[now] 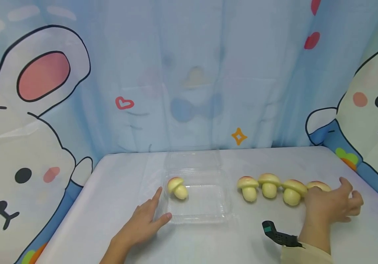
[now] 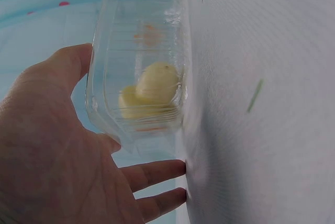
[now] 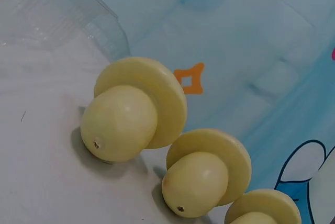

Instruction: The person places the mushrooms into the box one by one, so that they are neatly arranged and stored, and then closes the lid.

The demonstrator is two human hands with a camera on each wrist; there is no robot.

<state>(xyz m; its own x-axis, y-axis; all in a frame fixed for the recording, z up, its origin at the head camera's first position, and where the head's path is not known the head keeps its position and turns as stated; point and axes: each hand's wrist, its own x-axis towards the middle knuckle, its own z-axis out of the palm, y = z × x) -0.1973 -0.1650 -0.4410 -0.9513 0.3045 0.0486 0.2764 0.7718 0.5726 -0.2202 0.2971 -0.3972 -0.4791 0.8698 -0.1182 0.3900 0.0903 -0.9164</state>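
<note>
A clear plastic container (image 1: 205,214) with its lid folded back holds one toy mushroom (image 1: 180,190), pale yellow with a reddish cap top, at its left side. My left hand (image 1: 142,223) is at the container's front left corner, thumb at the front and index finger along the side; in the left wrist view, the thumb touches the clear wall (image 2: 99,88) and two lower fingers reach the table. At the right, my right hand (image 1: 329,203) is over the rightmost mushroom (image 1: 319,185), hiding its stem. The visible index fingertip is apart from the cap; the thumb is hidden.
Three more mushrooms stand in a row between container and right hand: one at the left (image 1: 249,187), a middle one (image 1: 269,184) and another (image 1: 293,191) beside the hand. A cartoon-printed curtain (image 1: 189,55) hangs behind the white table (image 1: 225,245). A black strap (image 1: 279,234) is on the right wrist.
</note>
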